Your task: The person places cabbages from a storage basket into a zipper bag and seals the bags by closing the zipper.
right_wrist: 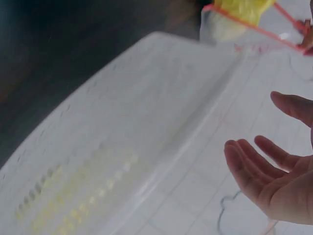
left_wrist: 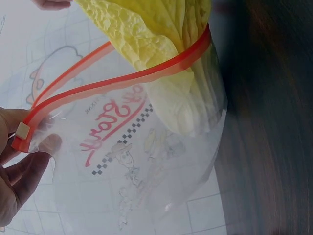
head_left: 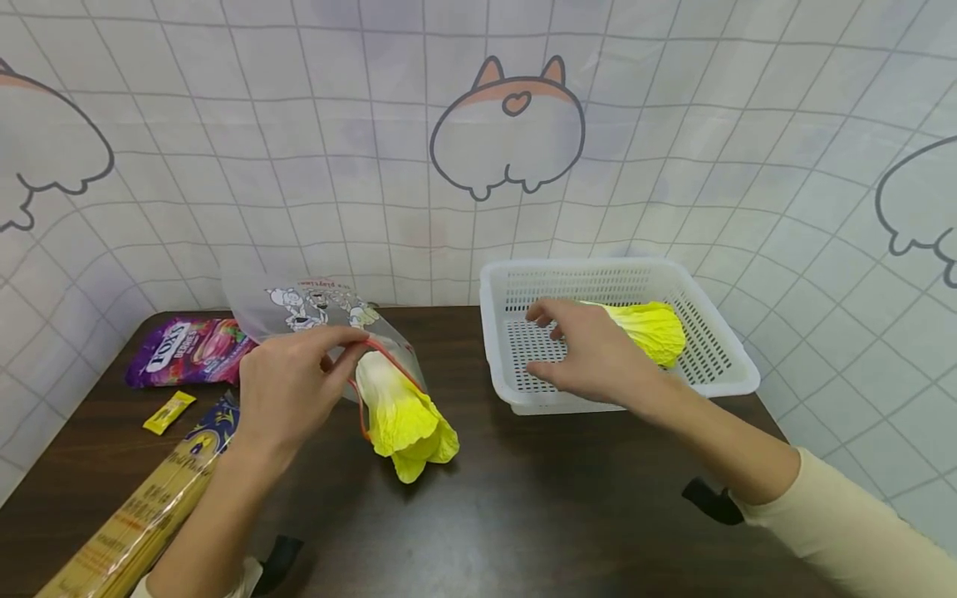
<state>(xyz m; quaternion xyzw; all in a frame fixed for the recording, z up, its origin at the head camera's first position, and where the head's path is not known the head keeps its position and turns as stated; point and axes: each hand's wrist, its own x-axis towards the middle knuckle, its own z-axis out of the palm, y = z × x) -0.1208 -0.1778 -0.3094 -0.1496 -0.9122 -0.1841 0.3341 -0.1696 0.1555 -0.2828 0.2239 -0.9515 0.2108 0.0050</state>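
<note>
My left hand point(head_left: 292, 390) pinches the upper corner of a clear zip bag point(left_wrist: 132, 181) by its red zip edge point(left_wrist: 117, 83), beside a pale slider. A yellow-and-white napa cabbage point(head_left: 407, 419) sits partly in the bag, its white base inside and its yellow leafy end sticking out of the mouth. Over the white basket point(head_left: 501, 349) hovers my right hand point(head_left: 594, 349), fingers apart and slightly bent, holding nothing. A second napa cabbage point(head_left: 658, 332) lies in the basket, partly hidden behind that hand.
To the left lie a purple candy packet point(head_left: 187, 353), a small yellow wrapped sweet point(head_left: 169, 413) and a long golden noodle pack point(head_left: 142, 507), partly behind my left forearm. A white grid-patterned curtain point(head_left: 374, 124) hangs behind the dark wooden table point(head_left: 508, 507).
</note>
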